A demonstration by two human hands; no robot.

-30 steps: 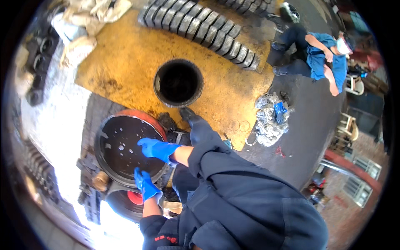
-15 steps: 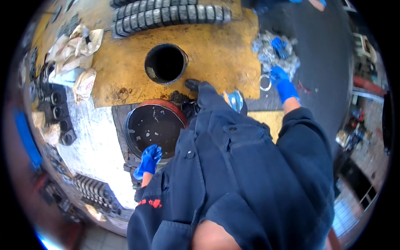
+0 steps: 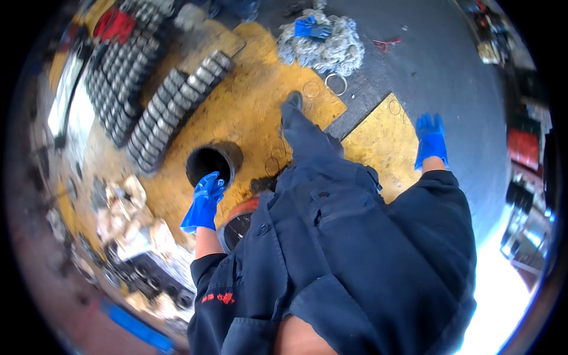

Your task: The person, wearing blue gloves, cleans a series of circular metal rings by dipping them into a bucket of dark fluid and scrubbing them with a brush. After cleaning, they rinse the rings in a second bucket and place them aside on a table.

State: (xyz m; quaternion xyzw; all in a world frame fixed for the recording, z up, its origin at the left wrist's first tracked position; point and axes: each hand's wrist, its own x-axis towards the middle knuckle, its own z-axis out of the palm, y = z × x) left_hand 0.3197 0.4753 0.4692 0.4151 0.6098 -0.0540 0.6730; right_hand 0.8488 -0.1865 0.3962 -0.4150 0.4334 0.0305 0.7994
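Observation:
My left hand (image 3: 206, 198), in a blue rubber glove, is loosely curled with nothing visible in it. In the picture it overlaps the near rim of a dark, deep bucket (image 3: 232, 155); whether it touches the bucket I cannot tell. My right hand (image 3: 431, 139), also gloved in blue, hangs with its fingers spread and holds nothing. It is nearest to the right edge of a yellow board (image 3: 384, 145). Partly hidden by my jacket, a round tub with a red rim (image 3: 244, 207) stands beside the bucket.
Rows of grey ring-shaped metal parts (image 3: 177, 109) lie at the far left. A heap of grey rags (image 3: 340, 50) bears a blue glove (image 3: 310, 28); a metal ring (image 3: 336, 84) lies nearby. Crumpled pale sacks (image 3: 127, 207) sit at left. My foot (image 3: 294, 99) is on the yellow sheeting.
My body has turned right, so the bucket, parts and rags appear shifted. My left hand has gone from over the tub to by the bucket; my right hand has moved away from the rags.

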